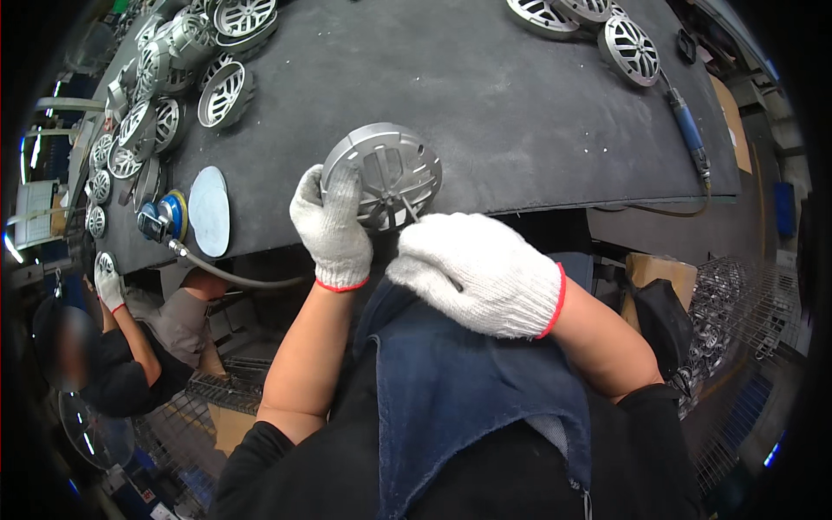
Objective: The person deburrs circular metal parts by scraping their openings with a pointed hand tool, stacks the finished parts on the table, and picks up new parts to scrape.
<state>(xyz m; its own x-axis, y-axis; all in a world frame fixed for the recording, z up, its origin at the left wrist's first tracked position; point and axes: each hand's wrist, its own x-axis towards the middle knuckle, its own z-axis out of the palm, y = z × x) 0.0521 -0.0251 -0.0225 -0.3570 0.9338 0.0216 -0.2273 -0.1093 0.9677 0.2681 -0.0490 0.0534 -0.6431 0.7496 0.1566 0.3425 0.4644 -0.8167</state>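
My left hand [334, 227], in a white knit glove with a red cuff, grips a round silver-grey metal grille [379, 149] by its left side. The grille is tilted above the near edge of the dark table, its slotted inner face towards me. My right hand [485, 273], gloved the same way, is closed around a thin metal rod-like tool [409, 208]. The tool's tip reaches the slots near the grille's lower middle. Its handle is hidden in the fist, so its exact kind does not show.
Many similar grilles [224, 94] are heaped at the far left; several more [630, 52] lie at the far right. A disc sander [163, 217] with a hose and pale blue abrasive discs [209, 212] lie left. A blue air tool [685, 126] lies right. Another person [130, 347] sits left.
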